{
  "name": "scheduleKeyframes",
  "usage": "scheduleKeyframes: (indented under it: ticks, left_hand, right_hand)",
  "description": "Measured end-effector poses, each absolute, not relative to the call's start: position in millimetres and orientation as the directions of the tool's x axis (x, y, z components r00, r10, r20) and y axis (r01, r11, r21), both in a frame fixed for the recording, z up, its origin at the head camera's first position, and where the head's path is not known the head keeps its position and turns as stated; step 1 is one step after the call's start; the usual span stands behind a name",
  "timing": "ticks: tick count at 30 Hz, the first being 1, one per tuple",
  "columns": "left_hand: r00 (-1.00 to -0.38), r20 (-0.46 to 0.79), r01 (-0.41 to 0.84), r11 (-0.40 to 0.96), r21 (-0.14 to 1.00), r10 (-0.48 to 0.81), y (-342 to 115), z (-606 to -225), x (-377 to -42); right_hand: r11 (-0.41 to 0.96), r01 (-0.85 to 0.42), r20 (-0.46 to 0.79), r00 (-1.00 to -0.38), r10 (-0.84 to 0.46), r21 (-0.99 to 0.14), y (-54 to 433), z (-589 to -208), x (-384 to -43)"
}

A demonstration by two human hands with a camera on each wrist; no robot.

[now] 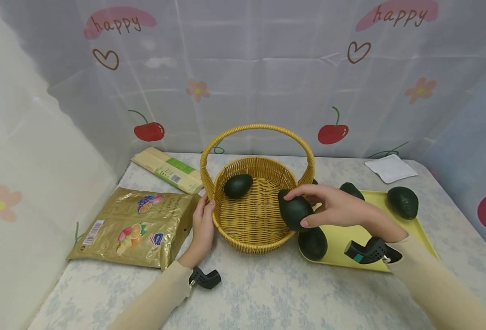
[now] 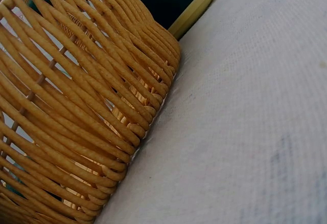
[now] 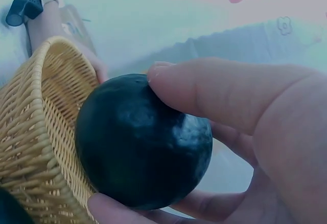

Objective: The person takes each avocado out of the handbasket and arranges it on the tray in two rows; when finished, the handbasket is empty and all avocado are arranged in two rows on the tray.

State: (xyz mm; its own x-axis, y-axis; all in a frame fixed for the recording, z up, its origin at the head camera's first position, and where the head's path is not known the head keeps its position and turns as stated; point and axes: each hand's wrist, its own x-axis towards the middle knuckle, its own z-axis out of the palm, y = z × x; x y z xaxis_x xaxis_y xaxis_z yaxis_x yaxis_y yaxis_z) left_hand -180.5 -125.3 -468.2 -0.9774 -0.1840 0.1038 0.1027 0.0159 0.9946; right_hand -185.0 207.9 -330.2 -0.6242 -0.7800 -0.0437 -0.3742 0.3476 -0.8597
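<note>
My right hand (image 1: 341,206) grips a dark green avocado (image 1: 294,211) over the right rim of a yellow wicker basket (image 1: 253,247). In the right wrist view, the thumb (image 3: 204,88) lies on one side of this avocado (image 3: 143,142) and fingers curl round the other. Another avocado (image 1: 238,186) lies inside the basket at its left. My left hand (image 1: 203,229) holds the basket's left rim; the left wrist view shows the woven wall (image 2: 87,96) close up, without the hand. Beside the basket, one avocado (image 1: 313,244) rests on the yellow tray's (image 1: 350,261) near left corner.
More avocados (image 1: 402,202) sit toward the tray's far side, one partly behind my right hand. A gold fruit-printed bag (image 1: 131,229) and a flat beige-green packet (image 1: 168,169) lie left of the basket. A white packet (image 1: 391,168) lies at the back right. The basket's tall handle (image 1: 257,126) arches overhead.
</note>
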Motion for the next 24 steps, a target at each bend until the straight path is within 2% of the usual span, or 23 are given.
scheduleKeyframes:
  ticks: [11,24]
  left_hand:
    - [-0.977,0.106,0.105,0.016,0.994,-0.186,-124,-468,-180]
    - [-0.976,0.118,0.119,0.005,0.993,-0.184,-124,-469,-181]
  right_hand:
    - [0.253,-0.378,0.054,-0.640,-0.766,-0.891,255,-341,-166]
    - [0.401,-0.397,0.066,-0.774,-0.630,-0.826,302,-366,-152]
